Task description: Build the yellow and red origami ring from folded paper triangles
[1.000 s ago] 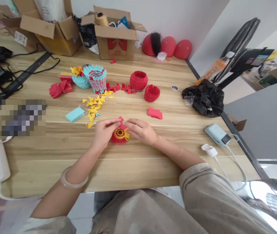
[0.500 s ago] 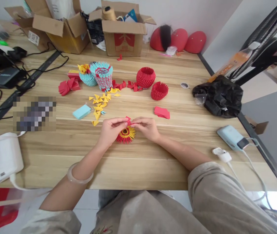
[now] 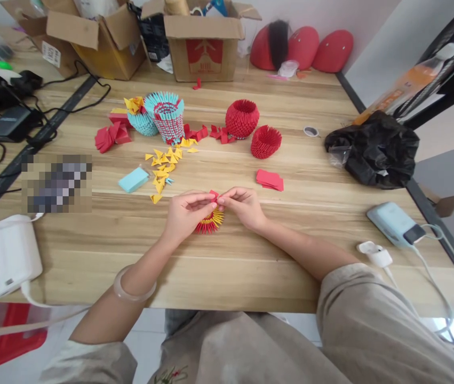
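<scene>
Between my fingertips is a small piece of red paper (image 3: 213, 196), partly covered by them. My left hand (image 3: 189, 213) pinches it from the left, and my right hand (image 3: 245, 207) pinches it from the right. Just under my hands, a round red and yellow folded-paper piece (image 3: 210, 223) rests on the table, its upper part hidden. Yellow folded paper triangles (image 3: 165, 165) lie scattered beyond my left hand, beside a stack of light blue paper slips (image 3: 133, 180). Past my right hand is a small stack of red paper slips (image 3: 270, 180).
Two red folded-paper bowls (image 3: 243, 118) and a blue-and-red paper vase (image 3: 169, 125) stand farther back. Cardboard boxes (image 3: 205, 50) line the wall. On the right are a black plastic bag (image 3: 374, 152) and a power bank (image 3: 390, 221); a white device (image 3: 8, 258) lies left.
My fingers have drawn closer together around the red paper, and my hands cover more of the round piece. The whole view has shifted slightly.
</scene>
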Tool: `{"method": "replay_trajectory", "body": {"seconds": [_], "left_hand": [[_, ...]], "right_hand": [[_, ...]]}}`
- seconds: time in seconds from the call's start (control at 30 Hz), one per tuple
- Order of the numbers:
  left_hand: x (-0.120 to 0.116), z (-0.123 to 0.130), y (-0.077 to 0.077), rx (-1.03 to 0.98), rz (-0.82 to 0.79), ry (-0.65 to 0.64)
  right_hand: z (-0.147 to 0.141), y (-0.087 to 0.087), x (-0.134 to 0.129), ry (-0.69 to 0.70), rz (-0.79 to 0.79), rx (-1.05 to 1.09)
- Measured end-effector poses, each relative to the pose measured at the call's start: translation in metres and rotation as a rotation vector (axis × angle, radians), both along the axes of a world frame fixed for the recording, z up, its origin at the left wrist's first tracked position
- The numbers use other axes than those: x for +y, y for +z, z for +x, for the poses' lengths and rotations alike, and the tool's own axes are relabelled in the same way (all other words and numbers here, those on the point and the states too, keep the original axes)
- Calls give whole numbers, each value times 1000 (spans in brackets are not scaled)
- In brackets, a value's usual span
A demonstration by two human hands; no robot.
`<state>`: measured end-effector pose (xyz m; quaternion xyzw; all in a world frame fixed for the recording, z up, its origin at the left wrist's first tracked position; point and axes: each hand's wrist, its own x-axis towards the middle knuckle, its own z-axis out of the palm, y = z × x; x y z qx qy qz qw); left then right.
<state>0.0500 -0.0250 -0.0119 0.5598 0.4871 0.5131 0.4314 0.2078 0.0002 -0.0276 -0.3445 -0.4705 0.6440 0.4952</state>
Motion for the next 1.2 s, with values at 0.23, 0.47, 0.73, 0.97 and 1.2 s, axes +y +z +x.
{"method": "replay_trajectory", "body": {"seconds": [0.23, 0.47, 0.73, 0.97, 1.2], "left_hand": [[0, -2, -5, -21, 9, -23], [-1, -2, -3, -1, 20, -11], [-2, 0, 3, 10, -60, 30], [-3, -2, 2, 33, -68, -28], [0, 2, 11, -168, -291, -38]], "right_hand": [[-1, -1, 0, 13, -25, -5], [-1, -3, -1, 11, -26, 26], [1, -5, 0, 66, 37, 31], [4, -6, 2, 144, 220, -113], [12, -4, 3, 35, 495, -313]]}}
